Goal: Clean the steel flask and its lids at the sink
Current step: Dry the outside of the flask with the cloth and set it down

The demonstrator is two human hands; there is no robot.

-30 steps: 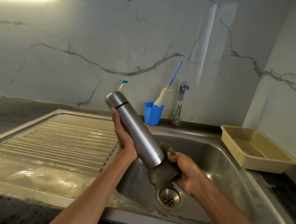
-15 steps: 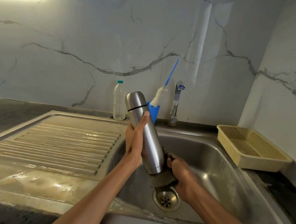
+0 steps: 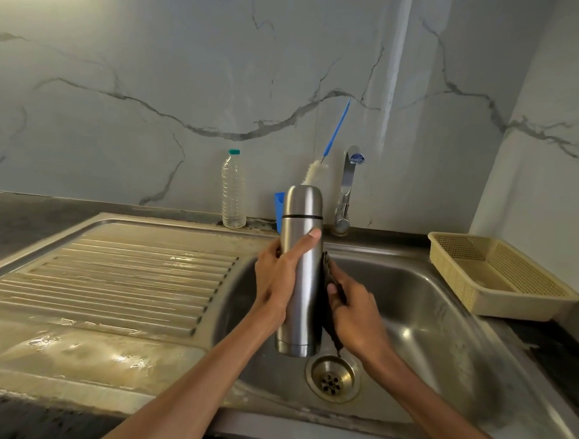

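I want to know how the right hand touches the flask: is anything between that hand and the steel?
Yes. A dark scrub cloth lies between the right hand and the flask, against its right side. The left hand grips the steel bare, over the sink.

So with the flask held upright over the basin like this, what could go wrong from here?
1. The left hand alone grips the steel flask while the right hand rubs a dark scrub cloth on its side; if the steel is wet it could slip and drop onto the drain.
2. The cap is on, so the lids and inside may go unwashed.
3. The tap shows no water running, so rinsing isn't happening yet.
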